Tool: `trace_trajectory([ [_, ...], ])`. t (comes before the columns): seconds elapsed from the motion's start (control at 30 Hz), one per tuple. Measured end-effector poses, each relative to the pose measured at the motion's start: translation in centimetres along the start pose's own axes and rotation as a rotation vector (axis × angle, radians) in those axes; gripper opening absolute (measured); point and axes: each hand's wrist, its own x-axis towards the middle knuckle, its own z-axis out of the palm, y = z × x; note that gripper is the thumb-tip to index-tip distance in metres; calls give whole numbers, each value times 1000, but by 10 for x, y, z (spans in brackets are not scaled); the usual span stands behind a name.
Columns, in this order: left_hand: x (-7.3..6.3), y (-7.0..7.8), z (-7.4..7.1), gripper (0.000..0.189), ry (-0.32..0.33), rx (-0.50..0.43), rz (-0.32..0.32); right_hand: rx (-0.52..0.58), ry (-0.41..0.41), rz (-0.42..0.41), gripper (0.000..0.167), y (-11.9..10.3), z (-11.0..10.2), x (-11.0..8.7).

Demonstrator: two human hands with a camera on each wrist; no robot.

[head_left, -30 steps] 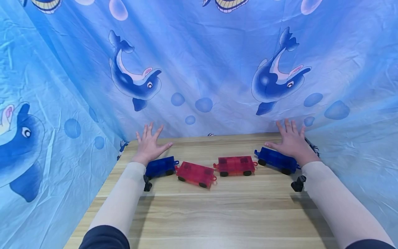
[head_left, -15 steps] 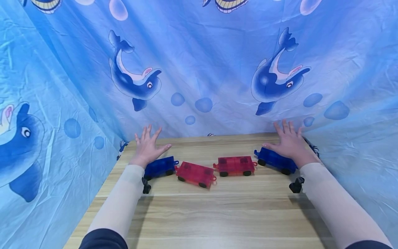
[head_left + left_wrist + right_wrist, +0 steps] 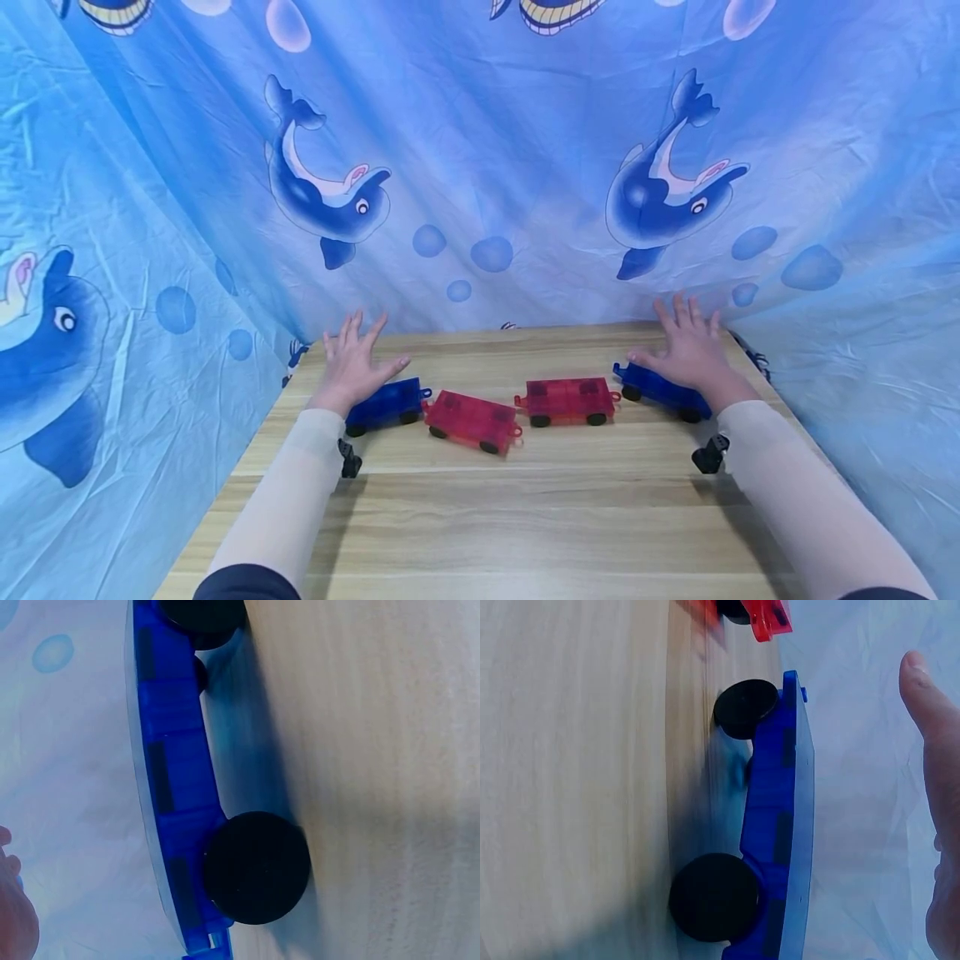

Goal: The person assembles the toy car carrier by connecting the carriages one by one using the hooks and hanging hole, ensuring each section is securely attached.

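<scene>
My left hand (image 3: 352, 367), fingers spread, hovers over the back left of the table above a blue toy train car (image 3: 386, 404). That car's side and black wheel (image 3: 256, 868) fill the left wrist view. At the back right, my right hand (image 3: 692, 354) is also spread, over a second blue toy train car (image 3: 660, 387). In the right wrist view the thumb (image 3: 928, 697) stays apart from that car. Between the hands are two red toy train cars, the left one (image 3: 472, 419) tilted and the right one (image 3: 570, 400) nearly straight. Neither hand holds anything.
The wood-grain table (image 3: 510, 517) stretches toward me in front of the cars. A blue dolphin-print curtain (image 3: 480, 167) hangs behind it and along both sides. Small black wrist cameras (image 3: 349, 460) hang under both wrists.
Both hands have drawn back slightly toward me, the right one also a little to the left. The train cars stay where they were.
</scene>
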Motion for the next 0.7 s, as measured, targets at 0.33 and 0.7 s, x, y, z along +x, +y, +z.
trace_trajectory([
  [0.33,-7,-4,7,103,25,10,0,3,5,-34,120,-10,7,-2],
  [0.7,-16,0,4,102,19,-75,13,79,-23,-129,114,-53,6,-3],
])
